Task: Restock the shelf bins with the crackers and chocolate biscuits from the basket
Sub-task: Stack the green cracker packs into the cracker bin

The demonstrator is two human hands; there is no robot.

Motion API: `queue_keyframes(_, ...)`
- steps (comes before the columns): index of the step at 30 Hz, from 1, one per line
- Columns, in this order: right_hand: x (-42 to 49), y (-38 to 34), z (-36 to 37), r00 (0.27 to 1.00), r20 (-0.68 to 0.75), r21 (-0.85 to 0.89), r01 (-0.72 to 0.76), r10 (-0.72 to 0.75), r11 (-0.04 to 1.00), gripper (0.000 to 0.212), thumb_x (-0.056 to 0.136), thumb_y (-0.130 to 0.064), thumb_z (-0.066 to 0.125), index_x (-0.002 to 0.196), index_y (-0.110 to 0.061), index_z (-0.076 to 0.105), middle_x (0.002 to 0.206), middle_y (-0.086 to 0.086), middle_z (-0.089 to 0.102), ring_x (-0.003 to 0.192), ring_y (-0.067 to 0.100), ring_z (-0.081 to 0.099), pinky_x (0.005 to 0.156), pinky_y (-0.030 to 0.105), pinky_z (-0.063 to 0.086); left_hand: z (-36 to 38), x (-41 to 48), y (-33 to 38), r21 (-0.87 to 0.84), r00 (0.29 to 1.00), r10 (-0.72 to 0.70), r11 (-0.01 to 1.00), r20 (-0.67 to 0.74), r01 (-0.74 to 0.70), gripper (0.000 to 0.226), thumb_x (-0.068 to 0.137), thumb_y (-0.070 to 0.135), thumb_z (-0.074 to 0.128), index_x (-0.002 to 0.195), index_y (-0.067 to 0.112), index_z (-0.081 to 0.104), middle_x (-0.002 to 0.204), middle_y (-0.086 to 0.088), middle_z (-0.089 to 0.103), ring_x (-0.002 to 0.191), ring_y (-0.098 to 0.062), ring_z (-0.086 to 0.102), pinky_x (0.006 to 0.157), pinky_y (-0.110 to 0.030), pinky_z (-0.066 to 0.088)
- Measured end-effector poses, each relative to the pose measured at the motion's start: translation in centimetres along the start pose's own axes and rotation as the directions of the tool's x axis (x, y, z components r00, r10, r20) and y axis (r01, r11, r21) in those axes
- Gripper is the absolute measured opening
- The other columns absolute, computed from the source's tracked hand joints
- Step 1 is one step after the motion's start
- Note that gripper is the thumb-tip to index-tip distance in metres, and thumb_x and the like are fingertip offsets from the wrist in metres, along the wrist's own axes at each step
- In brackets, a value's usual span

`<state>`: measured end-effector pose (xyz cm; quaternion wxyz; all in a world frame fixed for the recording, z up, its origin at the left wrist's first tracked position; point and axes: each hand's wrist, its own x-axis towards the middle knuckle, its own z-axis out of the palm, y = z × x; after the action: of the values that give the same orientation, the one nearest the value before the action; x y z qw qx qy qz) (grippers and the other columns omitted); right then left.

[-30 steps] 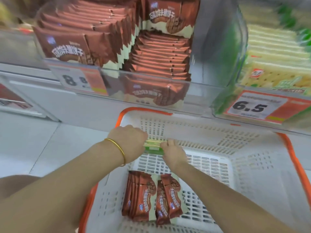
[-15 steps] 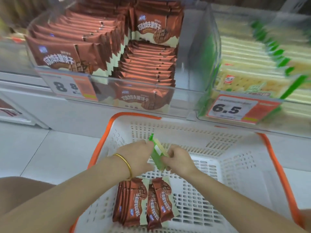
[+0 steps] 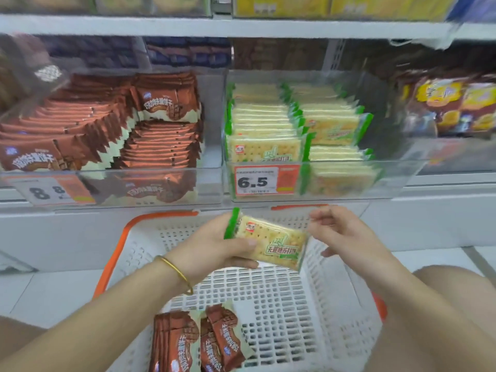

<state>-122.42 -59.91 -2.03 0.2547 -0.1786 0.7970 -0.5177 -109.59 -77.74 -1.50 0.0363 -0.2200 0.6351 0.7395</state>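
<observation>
My left hand [image 3: 214, 245] grips the green left end of a cracker packet [image 3: 271, 242], face up above the white basket [image 3: 335, 291]. My right hand [image 3: 346, 232] is at the packet's right end with relaxed, spread fingers and only the fingertips near its edge. Several brown chocolate biscuit packets [image 3: 198, 342] lie at the basket's near left. On the shelf above, the clear left bin [image 3: 212, 159] holds chocolate biscuits [image 3: 150, 140]. The clear bin to its right [image 3: 389, 183] holds crackers [image 3: 268, 124], directly above the packet I hold.
Price tags reading 8.8 [image 3: 51, 190] and 6.5 [image 3: 265, 181] hang on the bin fronts. A third bin of yellow and brown snack bags [image 3: 453, 106] stands at the far right. Another shelf [image 3: 241, 25] runs overhead. My knee [image 3: 442, 304] is beside the basket.
The cracker packet has come up out of the basket and turned from edge-on to face up. My right hand has loosened its hold on it. My view has tilted up toward the bins.
</observation>
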Motion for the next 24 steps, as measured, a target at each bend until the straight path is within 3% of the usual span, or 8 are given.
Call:
queue_keyframes(2, 0.0, 0.1, -1.4, 0.996, 0.088, 0.105, -0.002, -0.007, 0.994, 0.025, 0.085, -0.024, 0.067, 0.108, -0.023, 0.06, 0.103, 0.003, 0.064, 0.088, 0.01, 0.065, 0.069, 0.031, 0.055, 0.7, 0.1, 1.1, -0.063, 0.999, 0.036, 0.997, 0.015, -0.035, 0.024, 0.087, -0.002, 0.057, 0.11, 0.007, 0.053, 0.1, -0.012, 0.069, 0.087, -0.023, 0.069, 0.072, -0.031, 0.059)
queue_keyframes(5, -0.2, -0.4, -2.6, 0.982, 0.173, 0.185, 0.039, -0.072, 0.982, 0.026, 0.08, -0.012, 0.07, 0.104, -0.012, 0.061, 0.093, 0.013, 0.069, 0.071, 0.014, 0.064, 0.056, 0.024, 0.051, 1.9, 0.6, 2.6, -0.07, 0.996, 0.077, 0.995, 0.045, -0.074, 0.029, 0.088, 0.001, 0.055, 0.117, 0.004, 0.052, 0.11, -0.017, 0.068, 0.093, -0.027, 0.068, 0.074, -0.031, 0.059)
queue_keyframes(9, 0.5, -2.6, -6.4, 0.969, -0.062, 0.143, 0.246, -0.24, 0.959, 0.021, 0.081, 0.0, 0.067, 0.093, -0.016, 0.06, 0.077, 0.006, 0.067, 0.055, 0.013, 0.055, 0.05, 0.02, 0.046, 3.9, 1.7, 5.4, 0.195, 0.954, 0.291, 0.942, -0.074, -0.272, 0.036, 0.086, 0.008, 0.061, 0.12, 0.009, 0.049, 0.117, -0.009, 0.063, 0.097, -0.018, 0.066, 0.078, -0.033, 0.058)
queue_keyframes(11, 1.4, -4.2, -9.2, 0.915, -0.248, 0.057, 0.342, -0.319, 0.938, 0.024, 0.084, -0.003, 0.066, 0.09, -0.024, 0.057, 0.081, 0.002, 0.067, 0.063, 0.014, 0.06, 0.056, 0.024, 0.049, 4.2, 2.6, 6.9, 0.49, 0.82, 0.538, 0.777, -0.194, -0.394, 0.038, 0.086, 0.01, 0.064, 0.12, 0.017, 0.047, 0.117, 0.0, 0.057, 0.095, -0.007, 0.06, 0.082, -0.025, 0.053)
queue_keyframes(13, 2.8, -5.5, -11.4, 0.837, -0.373, -0.171, 0.362, -0.4, 0.917, 0.02, 0.086, -0.009, 0.066, 0.093, -0.025, 0.056, 0.091, 0.002, 0.066, 0.079, 0.019, 0.061, 0.065, 0.033, 0.05, 4.1, 3.4, 8.3, 0.78, 0.689, 0.717, 0.49, -0.107, -0.389, 0.037, 0.086, 0.015, 0.064, 0.121, 0.019, 0.051, 0.116, 0.006, 0.053, 0.102, -0.006, 0.053, 0.086, -0.013, 0.042)
queue_keyframes(16, 6.0, -6.7, -12.1, 0.779, -0.388, -0.484, 0.283, -0.493, 0.828, 0.023, 0.086, -0.012, 0.066, 0.108, -0.014, 0.058, 0.096, -0.001, 0.055, 0.086, 0.018, 0.051, 0.07, 0.022, 0.034, 3.9, 5.0, 9.1, 0.942, 0.651, 0.755, 0.154, 0.082, -0.297, 0.04, 0.086, 0.019, 0.064, 0.124, 0.016, 0.054, 0.13, 0.0, 0.051, 0.126, -0.018, 0.04, 0.105, -0.024, 0.024)
queue_keyframes(19, 9.0, -6.9, -11.1, 0.839, -0.318, -0.522, 0.234, -0.442, 0.82, 0.027, 0.088, -0.013, 0.065, 0.114, -0.012, 0.057, 0.1, -0.001, 0.053, 0.088, 0.016, 0.047, 0.072, 0.021, 0.032, 4.3, 6.2, 8.8, 0.971, 0.692, 0.709, 0.04, 0.139, -0.235, 0.043, 0.087, 0.02, 0.062, 0.128, 0.015, 0.053, 0.142, -0.004, 0.043, 0.135, -0.022, 0.032, 0.114, -0.035, 0.019)
queue_keyframes(24, 12.3, -6.6, -10.0, 0.892, -0.296, -0.498, 0.162, -0.342, 0.852, 0.036, 0.087, -0.018, 0.068, 0.119, -0.013, 0.053, 0.113, 0.007, 0.053, 0.093, 0.019, 0.049, 0.078, 0.029, 0.039, 4.5, 7.1, 8.0, 0.981, 0.747, 0.65, 0.013, 0.138, -0.192, 0.045, 0.088, 0.02, 0.059, 0.133, 0.02, 0.049, 0.146, 0.0, 0.039, 0.139, -0.02, 0.026, 0.116, -0.044, 0.017)
